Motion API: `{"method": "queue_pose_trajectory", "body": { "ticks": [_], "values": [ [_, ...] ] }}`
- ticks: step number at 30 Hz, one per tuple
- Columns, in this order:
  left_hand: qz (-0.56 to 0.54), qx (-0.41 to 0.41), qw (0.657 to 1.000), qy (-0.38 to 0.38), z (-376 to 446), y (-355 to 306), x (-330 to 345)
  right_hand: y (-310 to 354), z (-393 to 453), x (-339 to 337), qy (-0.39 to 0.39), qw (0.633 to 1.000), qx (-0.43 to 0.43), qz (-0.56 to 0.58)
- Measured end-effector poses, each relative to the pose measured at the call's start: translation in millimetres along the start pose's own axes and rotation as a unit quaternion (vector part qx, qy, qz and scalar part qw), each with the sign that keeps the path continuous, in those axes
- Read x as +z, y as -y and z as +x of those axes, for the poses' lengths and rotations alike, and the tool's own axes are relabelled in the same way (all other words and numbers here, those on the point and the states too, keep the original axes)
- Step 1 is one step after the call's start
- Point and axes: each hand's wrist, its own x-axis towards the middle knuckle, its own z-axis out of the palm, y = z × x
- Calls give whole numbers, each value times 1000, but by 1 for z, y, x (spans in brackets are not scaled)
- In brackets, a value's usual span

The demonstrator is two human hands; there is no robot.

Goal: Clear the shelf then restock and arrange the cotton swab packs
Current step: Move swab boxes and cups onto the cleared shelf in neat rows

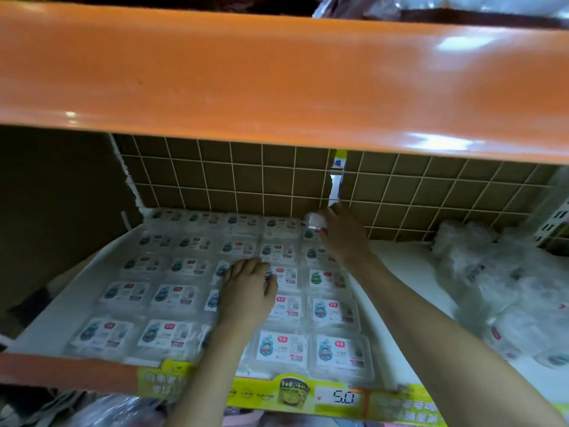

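The white shelf (397,272) was seen from above and in front, under an orange upper shelf (277,75). Cotton swab packs (181,266), clear flat boxes with white labels, were laid in rows and columns over the left and middle part of the shelf, from its front edge to the back edge against the wire grid panel (234,177). The left hand (249,288) was laid palm down on packs in the middle of the arrangement, its fingers straight and pressed on the lids, nothing being gripped. The right hand (341,232) was stretched to the back edge of the shelf, at the far end of the rightmost column, where a small pale object (314,221), possibly a pack turned on edge, was held by the curled fingers; the blur kept it from being told apart more exactly. Toward the right end of the shelf a loose heap of clear plastic bags (498,278) was piled, well apart from the rows. A yellow price strip (345,396) marked 5.0 was fixed along the front edge.
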Motion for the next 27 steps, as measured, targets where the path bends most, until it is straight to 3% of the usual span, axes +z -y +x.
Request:
{"method": "queue_pose_trajectory", "body": {
  "ticks": [4,8,11,19,27],
  "values": [
    [-19,-9,1000,7,-1,1,2,0,-3,10,5,999,-16,-40],
    [-23,-13,1000,8,0,2,4,1,-19,19,40,998,-6,56],
    [-26,-11,1000,0,1,4,6,0,-31,22,22,996,-75,41],
    [-11,-13,1000,0,0,0,4,-13,-32,15,50,991,-110,57],
    [-28,-39,999,0,4,-1,6,-25,-83,-7,-8,990,-24,141]
  ]
}}
